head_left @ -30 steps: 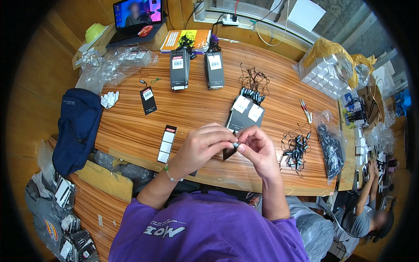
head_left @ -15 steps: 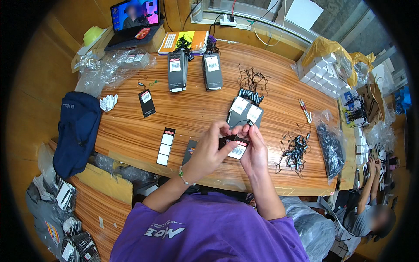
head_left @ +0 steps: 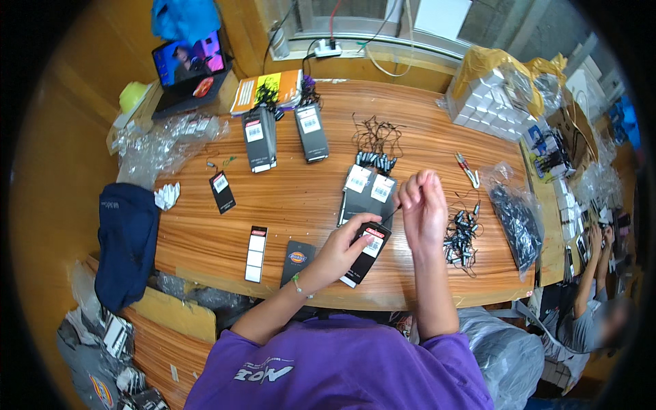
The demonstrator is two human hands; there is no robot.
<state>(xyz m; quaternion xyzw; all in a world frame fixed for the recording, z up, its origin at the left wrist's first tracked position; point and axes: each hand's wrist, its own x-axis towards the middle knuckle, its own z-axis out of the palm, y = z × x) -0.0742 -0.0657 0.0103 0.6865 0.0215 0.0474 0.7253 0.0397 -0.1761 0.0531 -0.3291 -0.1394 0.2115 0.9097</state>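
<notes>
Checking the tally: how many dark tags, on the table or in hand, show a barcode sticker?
6: one held tag in the left hand, one lone tag, one atop each back stack, two middle tags side by side. More may be hidden beneath.

The black hang tag [head_left: 363,264] has a red band [head_left: 375,232] at its top and a white barcode label [head_left: 374,244] beneath. It is held slanted, on the near side of the grey tag stack [head_left: 357,206]; its thin dark cord [head_left: 390,215] runs straight from the top.

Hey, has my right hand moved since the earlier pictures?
Yes: judged against the loose pile of black strings, your right hand has moved rightward, closer to it.
</notes>
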